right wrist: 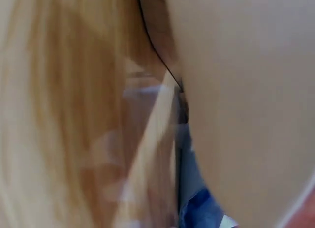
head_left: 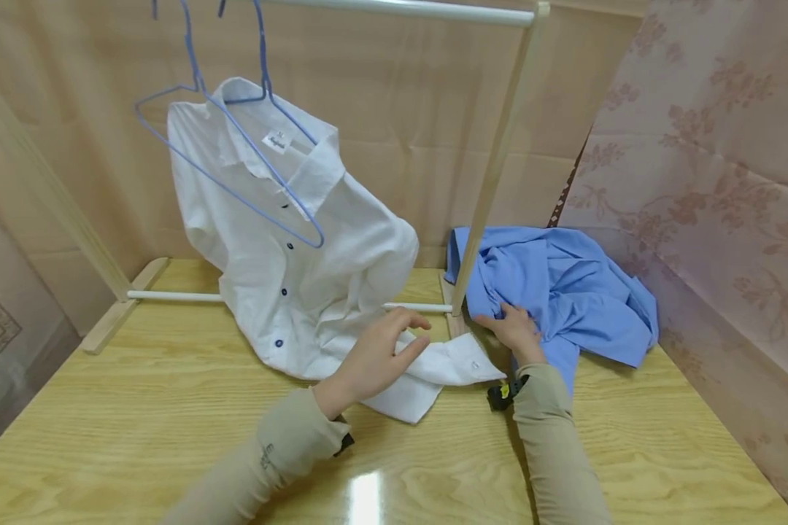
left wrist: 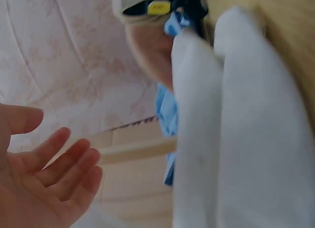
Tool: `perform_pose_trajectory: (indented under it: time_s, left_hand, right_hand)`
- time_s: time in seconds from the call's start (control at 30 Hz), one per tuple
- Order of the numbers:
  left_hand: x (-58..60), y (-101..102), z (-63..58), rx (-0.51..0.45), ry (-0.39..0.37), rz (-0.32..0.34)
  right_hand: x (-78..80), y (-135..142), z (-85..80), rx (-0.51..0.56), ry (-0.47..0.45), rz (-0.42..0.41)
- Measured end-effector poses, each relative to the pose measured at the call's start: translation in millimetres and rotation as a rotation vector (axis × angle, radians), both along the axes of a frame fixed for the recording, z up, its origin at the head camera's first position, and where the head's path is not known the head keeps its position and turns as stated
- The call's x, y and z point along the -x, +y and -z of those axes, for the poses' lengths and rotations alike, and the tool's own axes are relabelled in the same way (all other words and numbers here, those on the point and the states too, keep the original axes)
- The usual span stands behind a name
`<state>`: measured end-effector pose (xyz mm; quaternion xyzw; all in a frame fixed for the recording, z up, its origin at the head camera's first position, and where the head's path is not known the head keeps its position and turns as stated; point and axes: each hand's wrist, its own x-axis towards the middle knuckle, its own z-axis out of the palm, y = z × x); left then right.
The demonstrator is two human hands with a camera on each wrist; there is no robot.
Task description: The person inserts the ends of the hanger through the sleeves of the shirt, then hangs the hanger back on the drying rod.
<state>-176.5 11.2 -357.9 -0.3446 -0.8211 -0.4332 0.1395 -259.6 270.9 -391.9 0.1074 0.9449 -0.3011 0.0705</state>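
Note:
A white button-up shirt (head_left: 341, 248) hangs from a blue wire hanger (head_left: 263, 55), its lower part and one cuff (head_left: 462, 361) spread on the table. My left hand (head_left: 376, 356) is over the shirt's lower part, fingers loosely bent and holding nothing. In the left wrist view, that left hand (left wrist: 51, 181) shows its palm, apart from the white cloth (left wrist: 197, 134). On the right lies a crumpled blue garment (head_left: 565, 284). My right hand (head_left: 520, 335) rests at its near left side, fingers spread against the cloth. The right wrist view is blurred.
A second blue hanger (head_left: 236, 193) hangs bare in front of the white shirt. The rack has a top rail (head_left: 420, 9), a wooden right post (head_left: 499, 160) and a white lower bar (head_left: 177, 296). It stands on a wood-grain table (head_left: 138, 423), with curtains (head_left: 716, 168) behind and beside.

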Motion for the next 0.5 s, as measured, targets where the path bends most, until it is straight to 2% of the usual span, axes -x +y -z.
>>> perform_pose_trajectory:
  time_s: [0.2, 0.27, 0.4, 0.5]
  left_hand:
    - [-2.5, 19, 11.8, 0.216, -0.114, 0.058]
    - [-2.5, 24, 16.1, 0.282, -0.129, 0.075]
    - [-0.5, 31, 22.1, 0.358, -0.125, 0.076]
    - [2.7, 36, 24.0, 0.374, -0.117, 0.064]
  right_hand:
    - [-0.4, -1, -5.0, -0.034, 0.011, 0.041]
    - [-1.6, 0, -7.4, 0.000, 0.019, 0.048]
    - [-5.7, 9, -17.7, 0.199, -0.023, 0.063]
    - [-10.6, 19, -30.1, 0.413, -0.080, 0.087]
